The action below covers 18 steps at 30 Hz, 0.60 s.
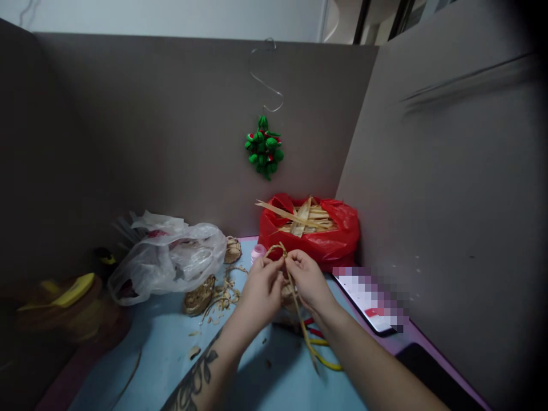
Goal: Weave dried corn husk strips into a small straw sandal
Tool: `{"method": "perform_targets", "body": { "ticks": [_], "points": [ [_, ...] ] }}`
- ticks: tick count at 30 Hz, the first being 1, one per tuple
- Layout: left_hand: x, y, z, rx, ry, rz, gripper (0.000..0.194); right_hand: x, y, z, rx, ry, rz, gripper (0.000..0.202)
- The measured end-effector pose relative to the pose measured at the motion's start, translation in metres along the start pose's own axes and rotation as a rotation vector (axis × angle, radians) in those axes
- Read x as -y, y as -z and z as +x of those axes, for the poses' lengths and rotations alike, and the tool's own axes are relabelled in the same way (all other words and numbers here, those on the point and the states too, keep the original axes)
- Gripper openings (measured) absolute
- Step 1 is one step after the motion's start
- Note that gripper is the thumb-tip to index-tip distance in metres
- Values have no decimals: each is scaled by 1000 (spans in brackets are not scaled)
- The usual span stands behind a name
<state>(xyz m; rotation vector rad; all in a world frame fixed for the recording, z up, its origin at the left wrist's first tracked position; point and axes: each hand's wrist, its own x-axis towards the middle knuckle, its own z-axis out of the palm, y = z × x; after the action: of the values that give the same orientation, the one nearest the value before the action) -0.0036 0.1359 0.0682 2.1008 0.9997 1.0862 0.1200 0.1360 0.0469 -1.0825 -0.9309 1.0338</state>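
My left hand [265, 285] and my right hand [309, 281] meet over the middle of the table, fingertips pinched together. Between them is a braided straw cord [276, 248], curving in a small loop above the fingers. A loose straw strand [305, 334] trails down from my right fingers toward the table. Both hands are closed on the cord, and the exact grip is partly hidden. Beneath the hands, a brown woven piece [289, 297] shows only in part. Red and yellow tool handles [327, 361] lie under my right forearm.
A red plastic bag [308, 251] of dried straw strips [314, 220] stands behind the hands. Left are a clear plastic bag [188, 262], a coiled straw piece [199, 295], scraps and a pink spool [258, 253]. A phone [363, 299] lies right. Grey panels [171, 125] enclose the table.
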Motion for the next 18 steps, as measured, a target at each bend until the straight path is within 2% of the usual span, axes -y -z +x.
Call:
{"method": "perform_targets", "body": {
  "ticks": [3, 7, 10, 14, 18],
  "points": [
    [10, 0, 7, -102, 118, -160, 27, 1, -2, -1, 61, -64, 34, 20],
    [21, -1, 11, -37, 200, -295, 28, 7, -2, -3, 173, -75, -32, 21],
    [23, 3, 10, 34, 218, -279, 22, 9, 0, -3, 216, 21, -173, 16],
    [20, 10, 10, 54, 241, -211, 14, 9, 5, -2, 185, 208, -446, 9],
    [20, 10, 10, 150, 284, -358, 17, 8, 7, -1, 175, 288, -590, 8]
  ]
}}
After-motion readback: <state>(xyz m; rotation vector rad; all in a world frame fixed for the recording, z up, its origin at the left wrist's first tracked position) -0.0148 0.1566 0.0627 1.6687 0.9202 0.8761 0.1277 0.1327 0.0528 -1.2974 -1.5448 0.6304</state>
